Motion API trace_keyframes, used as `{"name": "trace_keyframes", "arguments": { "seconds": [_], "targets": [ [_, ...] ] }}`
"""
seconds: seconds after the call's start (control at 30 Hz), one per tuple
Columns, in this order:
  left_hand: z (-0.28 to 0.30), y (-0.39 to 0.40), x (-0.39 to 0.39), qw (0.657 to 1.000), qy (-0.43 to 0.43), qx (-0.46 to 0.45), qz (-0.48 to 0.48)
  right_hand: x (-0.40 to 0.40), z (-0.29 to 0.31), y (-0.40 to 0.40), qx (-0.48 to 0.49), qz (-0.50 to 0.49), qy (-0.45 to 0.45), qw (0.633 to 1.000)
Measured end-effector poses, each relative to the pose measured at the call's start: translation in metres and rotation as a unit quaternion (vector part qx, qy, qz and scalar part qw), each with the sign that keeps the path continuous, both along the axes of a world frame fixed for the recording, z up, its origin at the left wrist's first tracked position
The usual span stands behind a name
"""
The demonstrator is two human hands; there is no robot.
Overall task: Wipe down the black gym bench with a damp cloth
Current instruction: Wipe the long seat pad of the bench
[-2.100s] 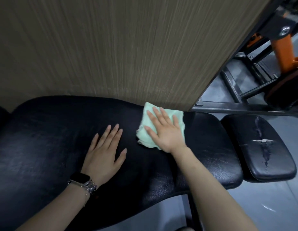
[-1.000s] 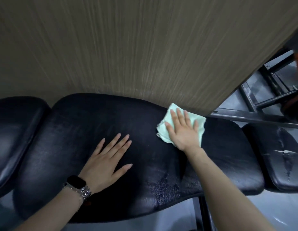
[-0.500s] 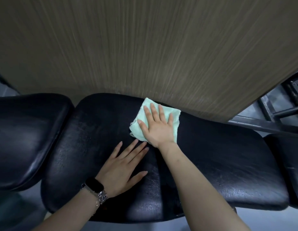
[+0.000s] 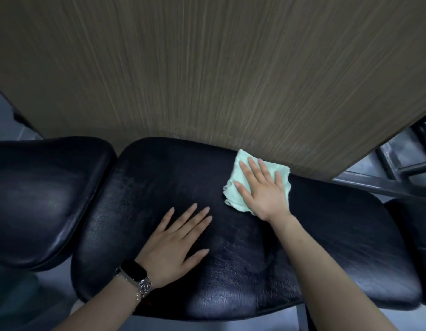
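The black gym bench [image 4: 326,247] runs left to right across the lower half of the head view, its padded surface cracked and shiny. A folded mint-green cloth [image 4: 238,185] lies on the far edge of the middle pad, close to the wall. My right hand [image 4: 262,189] presses flat on the cloth with straight, spread fingers. My left hand [image 4: 176,242] rests flat on the bare pad nearer to me, fingers straight, a dark watch on its wrist.
A wood-grain wall panel [image 4: 207,68] stands directly behind the bench. A second black pad [image 4: 40,199] adjoins at the left, another pad [image 4: 417,235] at the right edge. Grey metal frame bars [image 4: 398,168] lie on the floor at the right.
My right hand has slid the cloth to the right along the far edge of the pad, away from my left hand. The left hand stays flat on the pad.
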State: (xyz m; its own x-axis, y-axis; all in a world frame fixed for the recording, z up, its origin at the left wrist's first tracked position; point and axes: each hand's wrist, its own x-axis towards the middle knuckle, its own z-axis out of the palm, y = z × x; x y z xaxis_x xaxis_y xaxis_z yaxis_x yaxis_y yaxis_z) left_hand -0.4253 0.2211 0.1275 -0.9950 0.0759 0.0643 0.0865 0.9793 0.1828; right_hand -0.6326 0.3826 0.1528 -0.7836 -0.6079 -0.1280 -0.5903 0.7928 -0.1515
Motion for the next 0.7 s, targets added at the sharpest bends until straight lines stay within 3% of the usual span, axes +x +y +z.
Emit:
{"name": "trace_keyframes", "arguments": {
  "seconds": [0.3, 0.7],
  "targets": [
    [0.001, -0.009, 0.007, 1.000, 0.004, 0.002, -0.008, -0.009, 0.003, 0.039, 0.005, -0.070, -0.006, 0.998],
    [-0.001, -0.026, 0.023, 1.000, 0.016, 0.008, -0.014, 0.027, -0.002, -0.109, -0.002, 0.028, -0.009, 1.000]
  ]
}}
